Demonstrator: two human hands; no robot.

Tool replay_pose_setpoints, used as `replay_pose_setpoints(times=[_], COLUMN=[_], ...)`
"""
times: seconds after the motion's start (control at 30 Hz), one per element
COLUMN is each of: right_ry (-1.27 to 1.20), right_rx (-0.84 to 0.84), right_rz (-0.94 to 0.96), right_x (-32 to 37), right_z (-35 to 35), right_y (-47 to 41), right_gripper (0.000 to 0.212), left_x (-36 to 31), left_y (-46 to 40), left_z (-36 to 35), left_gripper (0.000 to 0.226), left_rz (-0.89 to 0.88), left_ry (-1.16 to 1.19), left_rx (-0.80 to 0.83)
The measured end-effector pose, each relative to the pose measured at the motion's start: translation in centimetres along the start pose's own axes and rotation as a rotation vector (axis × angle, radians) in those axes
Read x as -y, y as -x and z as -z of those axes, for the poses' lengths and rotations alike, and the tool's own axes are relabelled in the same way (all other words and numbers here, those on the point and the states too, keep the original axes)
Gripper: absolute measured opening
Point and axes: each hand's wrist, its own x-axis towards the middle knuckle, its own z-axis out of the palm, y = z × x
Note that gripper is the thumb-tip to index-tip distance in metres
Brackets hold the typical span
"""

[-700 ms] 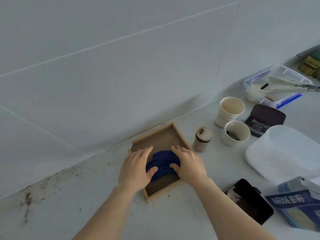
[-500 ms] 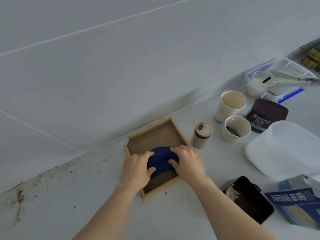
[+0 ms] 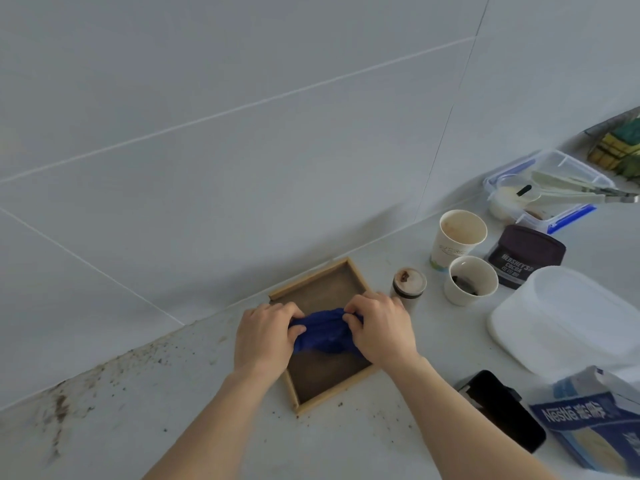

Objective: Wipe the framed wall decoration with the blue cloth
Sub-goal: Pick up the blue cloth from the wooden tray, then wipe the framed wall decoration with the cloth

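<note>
A square wooden-framed decoration (image 3: 320, 292) with a brown panel lies flat on the white counter against the tiled wall. A bunched blue cloth (image 3: 323, 332) sits on the middle of the panel. My left hand (image 3: 265, 336) grips the cloth's left end, fingers curled over it. My right hand (image 3: 379, 329) pinches the cloth's right end. Both hands rest over the frame and hide its side rails there.
Right of the frame stand a small lidded jar (image 3: 408, 285), two paper cups (image 3: 457, 237) (image 3: 472, 280), a cocoa tin (image 3: 526, 256), a white tub lid (image 3: 568, 317), a clear box with tongs (image 3: 547, 188), a black phone (image 3: 502, 407) and a Nestle carton (image 3: 595, 420). Brown crumbs (image 3: 69, 400) speckle the counter left.
The hands went from pressing flat on the cloth to curling and gripping its two ends, bunching it up. The view shifted so the frame sits lower and more central.
</note>
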Motion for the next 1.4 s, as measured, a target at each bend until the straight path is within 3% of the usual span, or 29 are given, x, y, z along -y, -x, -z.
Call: replay_pose_setpoints(times=[0.43, 1.1, 1.23, 1.4], right_ry=[0.016, 0.038, -0.119, -0.688], right_rx=[-0.15, -0.336, -0.367, -0.313], right_rz=[0.147, 0.342, 0.36, 0.319], right_x=[10.7, 38.8, 43.1, 46.7], right_z=[8.1, 18.7, 20.5, 23.1], right_y=[-0.7, 6.5, 7.1, 7.3], right_gripper=[0.017, 0.017, 0.013, 0.011], left_x=[3.0, 14.9, 16.1, 16.2], left_y=[2.5, 16.5, 18.2, 18.8], left_z=[13.6, 36.4, 40.3, 44.1], left_gripper=[0.01, 0.017, 0.016, 0.044], left_rz=[-0.072, -0.079, -0.074, -0.128], left_ry=[-0.019, -0.074, 0.003, 0.24], left_rx=[-0.273, -0.727, -0.808, -0.838])
